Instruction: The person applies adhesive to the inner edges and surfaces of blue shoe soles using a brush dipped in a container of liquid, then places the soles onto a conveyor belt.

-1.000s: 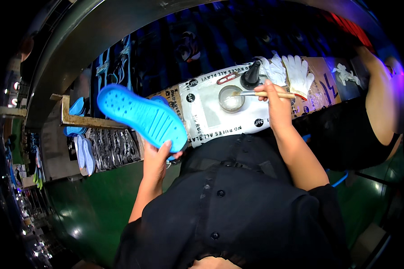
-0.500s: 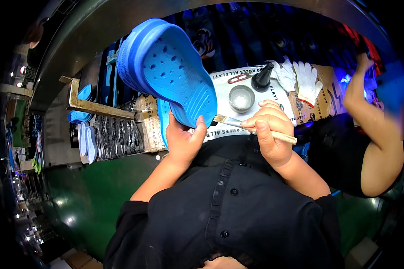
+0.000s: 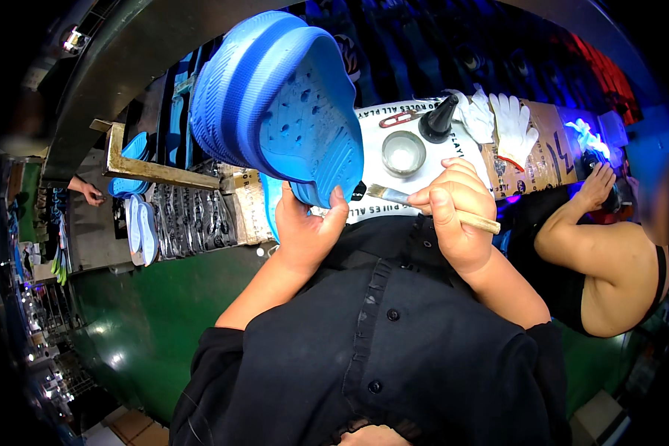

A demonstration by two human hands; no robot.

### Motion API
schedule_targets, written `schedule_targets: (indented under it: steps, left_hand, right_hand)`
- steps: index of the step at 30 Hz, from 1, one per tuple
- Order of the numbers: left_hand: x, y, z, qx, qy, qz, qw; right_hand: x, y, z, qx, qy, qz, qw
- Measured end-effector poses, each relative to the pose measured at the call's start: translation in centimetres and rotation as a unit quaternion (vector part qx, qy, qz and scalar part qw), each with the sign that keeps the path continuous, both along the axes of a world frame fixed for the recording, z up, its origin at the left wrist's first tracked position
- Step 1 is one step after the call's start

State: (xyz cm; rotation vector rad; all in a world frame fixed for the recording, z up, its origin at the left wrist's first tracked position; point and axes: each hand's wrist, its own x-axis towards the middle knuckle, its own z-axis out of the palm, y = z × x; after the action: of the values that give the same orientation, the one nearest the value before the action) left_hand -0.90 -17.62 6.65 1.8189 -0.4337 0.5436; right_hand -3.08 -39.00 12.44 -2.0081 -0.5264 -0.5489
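In my left hand (image 3: 310,227) is a blue foam shoe sole (image 3: 308,111), with the thumb on its near end and the fingers behind. It stands tilted, showing thick ribbed sidewalls and an inner face dotted with small holes. My right hand (image 3: 461,215) is closed around the wooden handle of a flat paintbrush (image 3: 477,221). The bristles point left, a little to the right of the sole's near end and apart from it. A round bowl (image 3: 404,154) of clear liquid stands just beyond the brush. Part of another blue piece (image 3: 270,204) shows behind my left hand.
Past the bowl are a black cone-shaped bottle (image 3: 440,119), red-handled snips (image 3: 400,119) and white gloves (image 3: 514,130) on the bench. A wooden bracket (image 3: 156,175) juts in at left, near stacked pale soles (image 3: 143,230). A co-worker (image 3: 602,245) sits close on my right.
The blue sole has turned, with its sidewall now more toward me. The brush has moved slightly right, away from it. The co-worker's arm has lowered, and another person's hand has appeared at far left.
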Motion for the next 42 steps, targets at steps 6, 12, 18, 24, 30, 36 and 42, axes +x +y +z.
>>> schedule_targets:
  steps: [6, 12, 18, 24, 30, 36, 42]
  left_hand:
    - [-0.1, -0.1, 0.4, 0.036, -0.014, -0.002, 0.999]
    - [-0.2, 0.2, -0.3, 0.020, -0.022, 0.010, 1.000]
    - [-0.1, -0.1, -0.3, 0.020, -0.032, -0.001, 0.999]
    - [-0.2, -0.1, -0.2, -0.004, -0.057, -0.001, 0.998]
    - [-0.2, -0.8, 1.0, -0.050, -0.061, 0.000, 0.997]
    - [0.0, 0.6, 0.8, 0.080, -0.105, -0.052, 0.990]
    - [0.2, 0.8, 0.0, 0.113, -0.132, -0.065, 0.983]
  right_hand:
    - [0.9, 1.0, -0.5, -0.010, -0.048, 0.017, 0.999]
    - [0.4, 0.4, -0.3, -0.027, -0.029, -0.030, 0.999]
    - [0.4, 1.0, -0.2, -0.021, -0.051, 0.038, 0.998]
    - [0.5, 0.7, -0.4, -0.001, -0.067, 0.029, 0.997]
    - [0.2, 1.5, -0.1, -0.009, -0.056, 0.040, 0.998]
    - [0.0, 0.9, 0.2, -0.017, -0.029, 0.043, 0.999]
    - [0.8, 1.5, 0.1, -0.013, -0.068, 0.035, 0.997]
